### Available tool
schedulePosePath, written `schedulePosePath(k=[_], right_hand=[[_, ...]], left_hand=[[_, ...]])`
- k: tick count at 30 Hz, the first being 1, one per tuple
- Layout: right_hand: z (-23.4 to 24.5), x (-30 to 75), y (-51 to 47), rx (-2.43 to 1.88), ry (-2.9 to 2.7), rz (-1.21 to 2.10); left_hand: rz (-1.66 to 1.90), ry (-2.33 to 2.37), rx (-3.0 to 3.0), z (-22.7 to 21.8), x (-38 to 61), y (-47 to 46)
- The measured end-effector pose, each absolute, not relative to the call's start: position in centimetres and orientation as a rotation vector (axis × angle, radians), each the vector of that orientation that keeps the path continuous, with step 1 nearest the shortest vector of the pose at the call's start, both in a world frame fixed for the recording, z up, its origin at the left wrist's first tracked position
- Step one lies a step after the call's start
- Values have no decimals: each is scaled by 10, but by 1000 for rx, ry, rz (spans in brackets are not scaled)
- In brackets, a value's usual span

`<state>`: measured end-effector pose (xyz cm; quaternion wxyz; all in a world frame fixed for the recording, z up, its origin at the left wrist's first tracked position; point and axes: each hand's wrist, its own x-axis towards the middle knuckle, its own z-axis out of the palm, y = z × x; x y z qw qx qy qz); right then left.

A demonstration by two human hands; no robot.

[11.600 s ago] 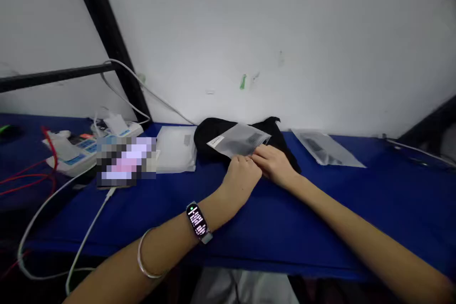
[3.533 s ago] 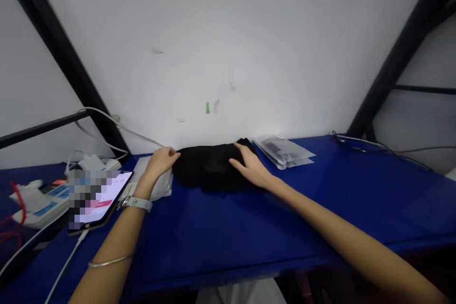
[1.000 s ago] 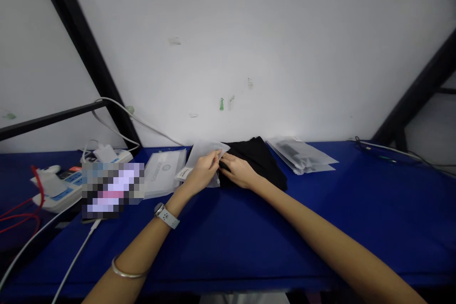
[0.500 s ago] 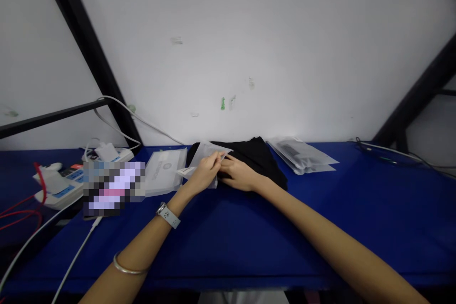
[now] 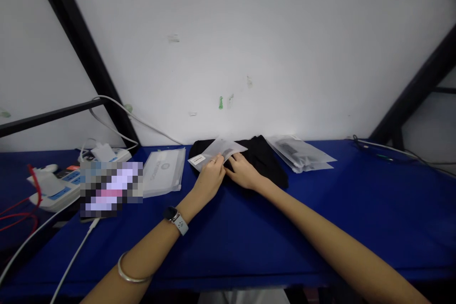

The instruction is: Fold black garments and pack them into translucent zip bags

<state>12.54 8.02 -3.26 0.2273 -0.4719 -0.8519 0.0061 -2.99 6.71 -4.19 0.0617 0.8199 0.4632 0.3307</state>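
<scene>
A folded black garment (image 5: pixel 263 159) lies on the blue table (image 5: pixel 249 228) by the wall. On its left half rests a frosted plastic bag (image 5: pixel 218 151) with a small white label. My left hand (image 5: pixel 210 181) pinches the near edge of this bag, fingers closed on it. My right hand (image 5: pixel 242 172) sits right beside it, fingers curled at the bag's edge on the black garment; whether it grips the bag or the cloth is not clear.
A stack of frosted bags (image 5: pixel 162 176) lies left of the garment. Filled bags (image 5: pixel 301 153) are piled to its right. A phone (image 5: pixel 110 187), a power strip (image 5: pixel 57 185) and white and red cables sit at the far left. Black frame bars rise on both sides.
The frosted bag has been laid flatter over the left half of the black garment. Both hands have shifted slightly right and nearer with it.
</scene>
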Motion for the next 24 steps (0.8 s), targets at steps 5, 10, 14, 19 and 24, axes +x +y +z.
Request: schedulePosePath(k=[5,10,14,19,24], right_hand=[[-18,128,75,-931,-2572,294],[-21,129,93,-895,-2592,268],[-34,118,113,-1263,-2405,122],[-42,91,129,-1435,-2269,9],[-36,96,126,-1191,-2394,32]], left_hand=[[1020,1351,2433,-44,-40,75],[1077,1212,2428,-44,-38,77],[1101,1195,2487,-45,-31,74],[1054,1275,2657,-41,-26,68],[925,1642,2666,-32,-30,63]])
